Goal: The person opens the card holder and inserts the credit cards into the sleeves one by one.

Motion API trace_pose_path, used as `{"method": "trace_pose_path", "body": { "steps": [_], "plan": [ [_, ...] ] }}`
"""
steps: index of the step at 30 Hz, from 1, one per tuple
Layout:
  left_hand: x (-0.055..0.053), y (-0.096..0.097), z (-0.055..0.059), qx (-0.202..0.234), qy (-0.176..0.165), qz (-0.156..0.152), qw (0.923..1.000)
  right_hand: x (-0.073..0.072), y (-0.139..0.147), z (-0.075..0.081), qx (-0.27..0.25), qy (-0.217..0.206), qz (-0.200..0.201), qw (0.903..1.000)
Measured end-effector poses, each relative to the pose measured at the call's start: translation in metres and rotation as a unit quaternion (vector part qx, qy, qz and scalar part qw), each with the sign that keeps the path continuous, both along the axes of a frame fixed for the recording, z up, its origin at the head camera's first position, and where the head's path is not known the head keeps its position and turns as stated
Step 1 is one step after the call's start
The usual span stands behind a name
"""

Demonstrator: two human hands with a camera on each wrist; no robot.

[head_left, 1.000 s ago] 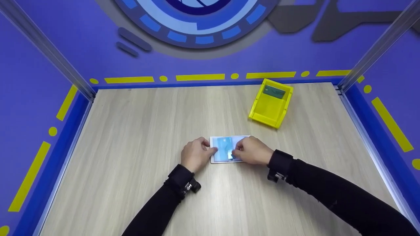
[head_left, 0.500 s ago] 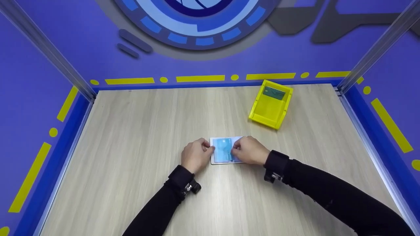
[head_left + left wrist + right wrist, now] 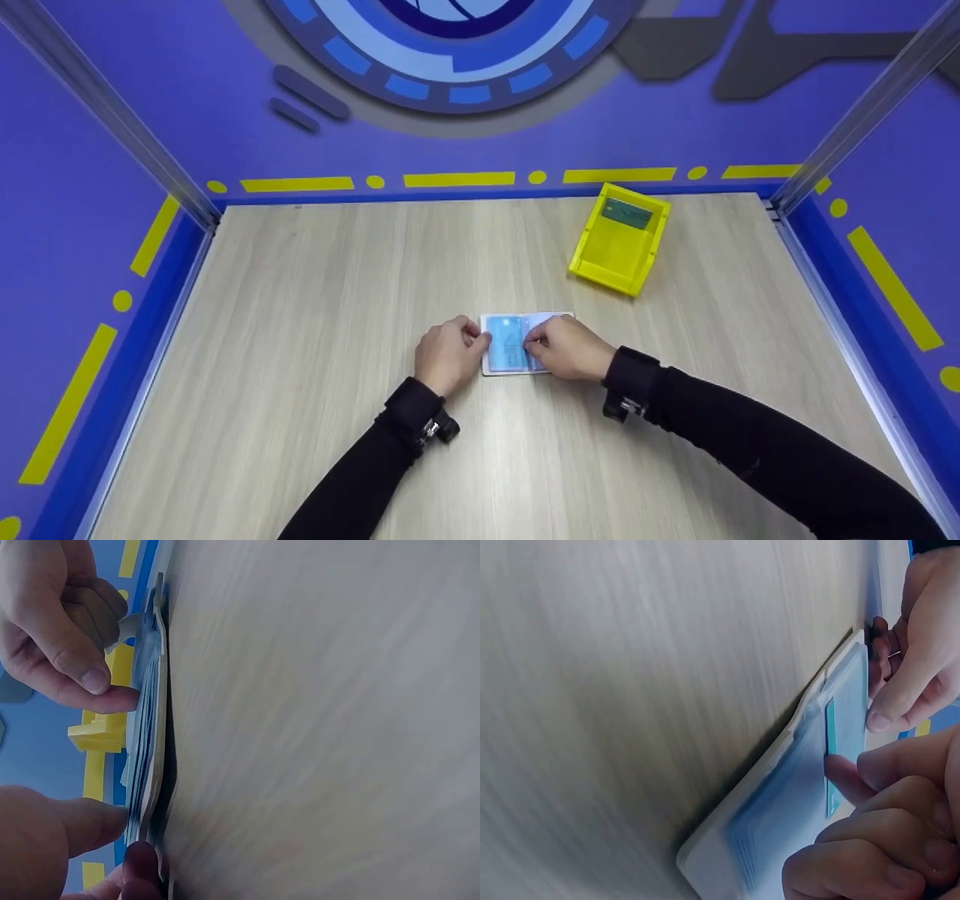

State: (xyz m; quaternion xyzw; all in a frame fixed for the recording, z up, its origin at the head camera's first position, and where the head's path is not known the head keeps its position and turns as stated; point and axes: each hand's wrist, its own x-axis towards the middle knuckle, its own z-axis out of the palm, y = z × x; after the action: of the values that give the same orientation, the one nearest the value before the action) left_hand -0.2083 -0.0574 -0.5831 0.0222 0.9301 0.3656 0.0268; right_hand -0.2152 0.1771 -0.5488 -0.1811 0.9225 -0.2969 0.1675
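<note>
A card holder with clear sleeves lies opened flat on the table, a stack of thin sleeves showing on its left side. In the top sleeve sits a light-blue card; the right wrist view shows its teal edge. My left hand pinches the holder's left edge, thumb above and fingers at its underside. With an extended fingertip, my right hand presses against the card's edge near the holder's fold. Its thumb stays off the card and its other fingers are curled. The right hand covers much of the holder's right half.
A yellow bin stands toward the back right of the wood-grain table, with a dark green card leaning inside against its far wall. Blue panels with yellow markings enclose the back and both sides.
My right hand has shifted slightly left, and the light-blue card has slid left with it, lying flatter in the sleeve. My left hand keeps its hold on the holder's edge.
</note>
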Motion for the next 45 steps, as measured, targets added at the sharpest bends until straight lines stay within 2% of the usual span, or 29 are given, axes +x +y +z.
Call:
{"method": "trace_pose_path", "body": {
  "steps": [3,12,15,19,23,28,31,37,45],
  "plan": [
    [0.000,0.000,-0.001,0.004,0.001,-0.002,1.0000,-0.004,0.005,0.003,-0.002,0.004,-0.001,1.0000],
    [0.002,-0.002,0.002,0.028,-0.025,-0.010,0.9993,-0.020,0.033,0.025,0.005,-0.022,-0.067,0.9975],
    [0.002,-0.002,0.001,0.023,-0.023,-0.013,0.9994,-0.023,0.041,0.024,0.018,-0.034,-0.084,0.9957],
    [0.003,-0.002,-0.001,0.012,-0.016,-0.018,0.9996,-0.024,0.049,0.015,0.063,-0.042,-0.095,0.9926],
    [0.002,-0.002,-0.002,0.003,-0.011,-0.017,0.9998,-0.022,0.052,0.005,0.095,-0.057,-0.093,0.9896],
    [0.001,-0.002,-0.003,-0.007,-0.008,-0.013,0.9999,-0.019,0.056,-0.003,0.086,-0.060,-0.068,0.9922],
    [0.001,-0.002,-0.002,-0.007,-0.004,-0.012,0.9999,-0.018,0.061,-0.003,0.077,-0.052,-0.064,0.9936],
    [0.001,-0.002,0.001,-0.004,-0.008,-0.009,0.9999,-0.018,0.064,-0.002,0.078,-0.058,-0.083,0.9919],
    [0.002,0.000,0.001,-0.002,-0.018,-0.007,0.9998,-0.019,0.061,0.002,0.090,-0.053,-0.070,0.9921]
  ]
}}
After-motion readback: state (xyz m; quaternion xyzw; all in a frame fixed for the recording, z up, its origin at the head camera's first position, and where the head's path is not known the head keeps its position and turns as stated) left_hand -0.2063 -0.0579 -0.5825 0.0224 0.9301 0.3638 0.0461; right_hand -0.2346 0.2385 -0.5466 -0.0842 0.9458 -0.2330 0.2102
